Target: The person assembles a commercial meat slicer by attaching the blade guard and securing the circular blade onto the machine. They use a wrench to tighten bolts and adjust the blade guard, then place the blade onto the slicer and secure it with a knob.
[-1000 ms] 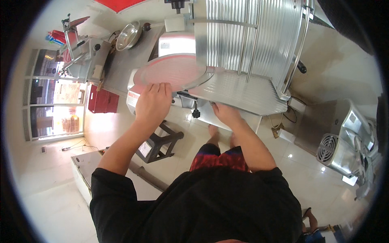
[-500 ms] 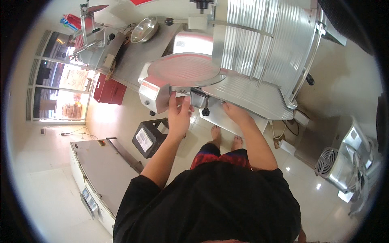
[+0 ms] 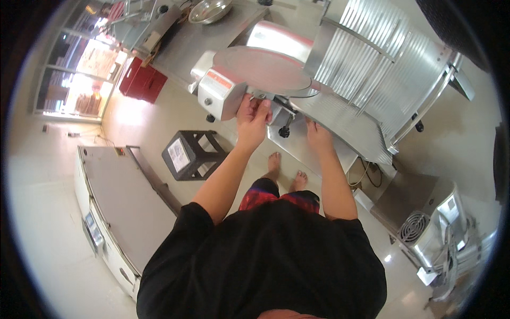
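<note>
A large metal slicer with a round blade cover (image 3: 265, 70) stands in front of me. My left hand (image 3: 254, 121) is under the slicer's pale motor housing (image 3: 219, 97), fingers bent and pressed together at a small fitting. What they pinch is hidden. Beside that hand, a black knob (image 3: 284, 132) hangs on a short rod. My right hand (image 3: 320, 139) is at the lower edge of the ribbed metal carriage plate (image 3: 350, 118), above the slicer's flat base (image 3: 297, 144). Its fingers are closed together, and their tips are partly hidden by the plate edge.
A black stool (image 3: 194, 154) stands left of my feet, beyond a white chest freezer (image 3: 130, 196). A steel counter (image 3: 204, 45) with a metal bowl (image 3: 210, 9) lies at the far left, near a red bin (image 3: 142, 80). Another metal machine (image 3: 419, 212) is at right.
My view has tilted and shifted, so the slicer sits farther right and higher. Both hands stay at the slicer; the left fingers are drawn in more tightly, the right more upright.
</note>
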The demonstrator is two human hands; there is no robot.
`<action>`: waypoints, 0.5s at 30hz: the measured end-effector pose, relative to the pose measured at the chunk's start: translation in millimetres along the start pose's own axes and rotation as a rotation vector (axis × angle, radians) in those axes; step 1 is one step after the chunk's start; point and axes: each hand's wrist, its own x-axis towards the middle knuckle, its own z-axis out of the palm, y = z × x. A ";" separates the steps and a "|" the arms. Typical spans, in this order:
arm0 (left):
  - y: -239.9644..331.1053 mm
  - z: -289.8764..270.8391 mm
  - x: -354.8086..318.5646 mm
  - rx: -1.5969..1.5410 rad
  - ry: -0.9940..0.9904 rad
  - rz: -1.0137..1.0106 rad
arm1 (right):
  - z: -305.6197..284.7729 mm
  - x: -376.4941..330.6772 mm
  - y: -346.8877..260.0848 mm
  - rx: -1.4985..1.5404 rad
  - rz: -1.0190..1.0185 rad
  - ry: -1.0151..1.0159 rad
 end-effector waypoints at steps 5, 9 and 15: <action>-0.7 6.1 1.7 -0.062 0.039 -0.006 | 31.3 22.9 36.7 0.423 0.314 -0.146; -6.2 0.9 3.1 -0.028 0.019 -0.011 | 22.8 34.6 22.4 1.092 0.236 -0.318; -4.8 10.9 -1.8 -0.172 0.126 -0.077 | 21.5 33.7 7.8 1.306 0.325 -0.379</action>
